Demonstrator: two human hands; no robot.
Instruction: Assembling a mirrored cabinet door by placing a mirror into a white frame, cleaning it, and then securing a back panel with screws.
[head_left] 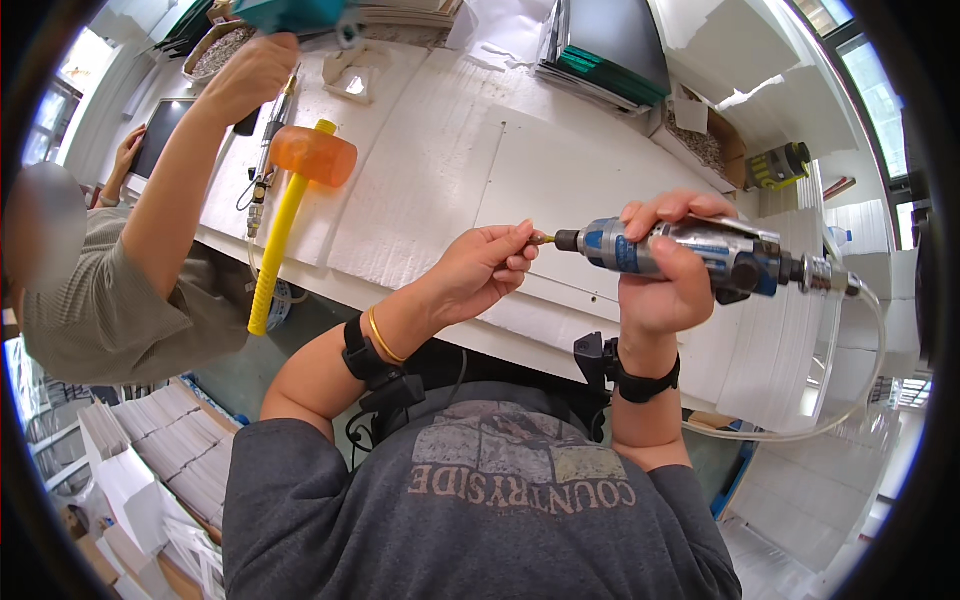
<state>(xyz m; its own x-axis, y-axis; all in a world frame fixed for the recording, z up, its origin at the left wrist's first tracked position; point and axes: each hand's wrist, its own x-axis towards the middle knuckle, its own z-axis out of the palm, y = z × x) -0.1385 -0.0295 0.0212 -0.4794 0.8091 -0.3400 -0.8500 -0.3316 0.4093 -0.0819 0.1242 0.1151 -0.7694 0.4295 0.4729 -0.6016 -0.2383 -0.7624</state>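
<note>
The person shows one left hand [482, 266], one right hand [668, 285], two wrist straps [655, 386] and one bracelet [377, 337]. There are one driver [630, 245], one bit [544, 240], one mallet [314, 157], one slim tool [273, 140], two parts containers [736, 166] and two other hands [252, 76].

The scene is bright, with pale glare in the window at upper right [868, 95] and the window at far left [85, 65]. The white surface [410, 150] looks evenly lit; the space beneath its near edge falls dark. Highlights glint on the power tool [640, 248]. A co-worker's head [48, 235] is blurred. Straight edges bow toward the round black border.
</note>
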